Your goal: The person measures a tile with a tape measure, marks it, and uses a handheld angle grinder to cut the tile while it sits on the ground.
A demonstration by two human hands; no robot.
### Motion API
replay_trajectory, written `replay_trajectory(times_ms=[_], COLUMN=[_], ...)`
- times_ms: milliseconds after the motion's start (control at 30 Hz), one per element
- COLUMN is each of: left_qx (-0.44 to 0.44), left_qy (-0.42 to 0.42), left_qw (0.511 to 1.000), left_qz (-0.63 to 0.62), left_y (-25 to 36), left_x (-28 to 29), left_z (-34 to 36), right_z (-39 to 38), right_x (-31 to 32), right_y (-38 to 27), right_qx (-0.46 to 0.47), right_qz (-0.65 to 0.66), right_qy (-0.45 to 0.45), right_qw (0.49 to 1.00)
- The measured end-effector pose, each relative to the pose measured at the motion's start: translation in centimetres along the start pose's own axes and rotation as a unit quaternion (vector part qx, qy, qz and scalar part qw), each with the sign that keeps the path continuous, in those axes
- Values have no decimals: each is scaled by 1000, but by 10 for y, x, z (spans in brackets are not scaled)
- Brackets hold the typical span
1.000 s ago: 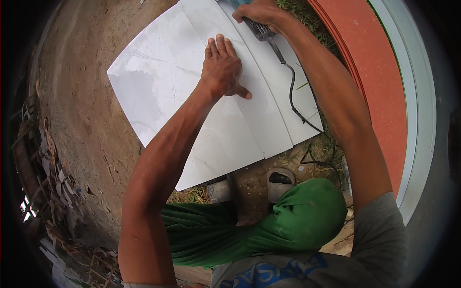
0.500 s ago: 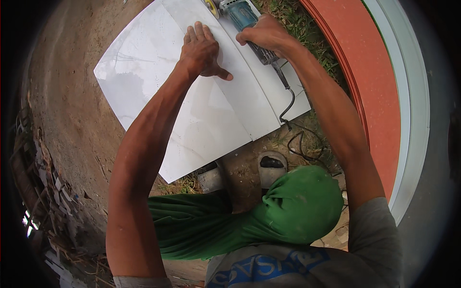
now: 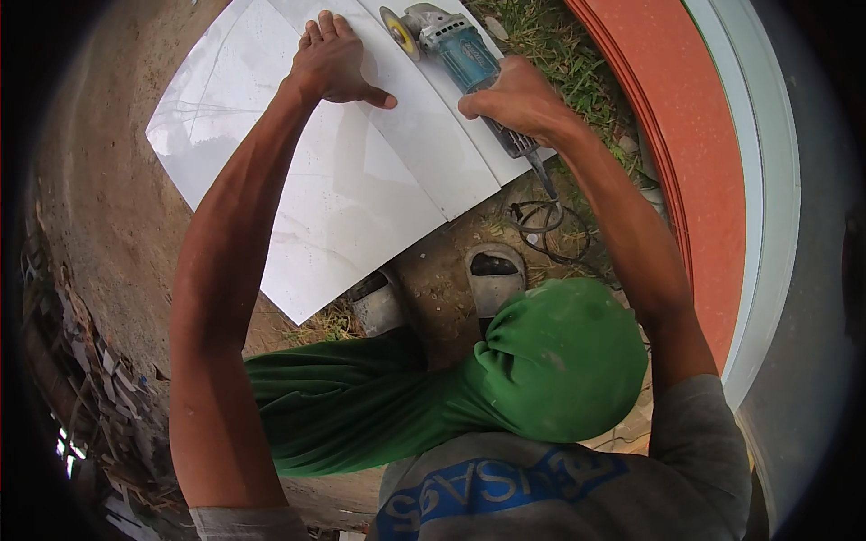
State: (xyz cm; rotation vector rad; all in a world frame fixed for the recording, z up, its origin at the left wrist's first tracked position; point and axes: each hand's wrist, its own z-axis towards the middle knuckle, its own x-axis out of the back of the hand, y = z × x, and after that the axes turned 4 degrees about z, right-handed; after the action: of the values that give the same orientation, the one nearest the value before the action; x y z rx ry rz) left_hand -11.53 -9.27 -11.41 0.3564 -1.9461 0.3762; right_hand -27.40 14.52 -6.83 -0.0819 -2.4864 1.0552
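Note:
A teal and black angle grinder (image 3: 465, 59) is gripped around its body by my right hand (image 3: 521, 97). Its yellow-faced disc (image 3: 399, 32) stands at the far end, over or beside a seam in a large white panel (image 3: 334, 198); whether the disc touches the surface I cannot tell. My left hand (image 3: 334, 61) rests flat on that panel to the left of the disc, fingers stretched and thumb out to the right. From the grinder's rear a black cord (image 3: 547, 177) runs down to the ground.
Coils of the cord (image 3: 550, 236) lie on the dirt near my grey sandals (image 3: 495, 276). Grass (image 3: 564, 50) grows between the panel and a red-orange ledge (image 3: 695, 135) on the right. At lower left is a pile of broken scraps (image 3: 108, 379). Bare dirt (image 3: 99, 153) stretches along the left.
The grinder and my right hand have come nearer, and the disc shows more fully. My left hand appears farther up and left. The panel sits higher and more left in view.

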Motion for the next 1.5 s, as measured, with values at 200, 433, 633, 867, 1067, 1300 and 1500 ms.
replay_trajectory(times_ms=[200,433,633,867,1067,1300,1500], left_qx=[-14,-18,21,36,28,22,209], left_qy=[19,-1,-107,-137,-143,48,134], left_qw=[1000,1000,994,990,989,998,941], left_qz=[-12,20,5,4,3,-34,-231], left_y=[-7,-15,-5,-2,6,-12,41], left_x=[-10,-14,17,30,29,-33,-36], left_z=[3,11,7,3,5,21,21], right_z=[-38,-90,-130,-168,-204,-239,-252], right_x=[-1,6,9,13,18,22,27], right_y=[38,67,93,109,121,129,137], right_qx=[-14,-34,-50,-103,-138,-150,-55], right_qz=[7,-14,-15,-18,-5,1,75], right_qy=[0,-12,-8,-20,-11,11,106], right_qw=[1000,999,999,994,990,989,990])
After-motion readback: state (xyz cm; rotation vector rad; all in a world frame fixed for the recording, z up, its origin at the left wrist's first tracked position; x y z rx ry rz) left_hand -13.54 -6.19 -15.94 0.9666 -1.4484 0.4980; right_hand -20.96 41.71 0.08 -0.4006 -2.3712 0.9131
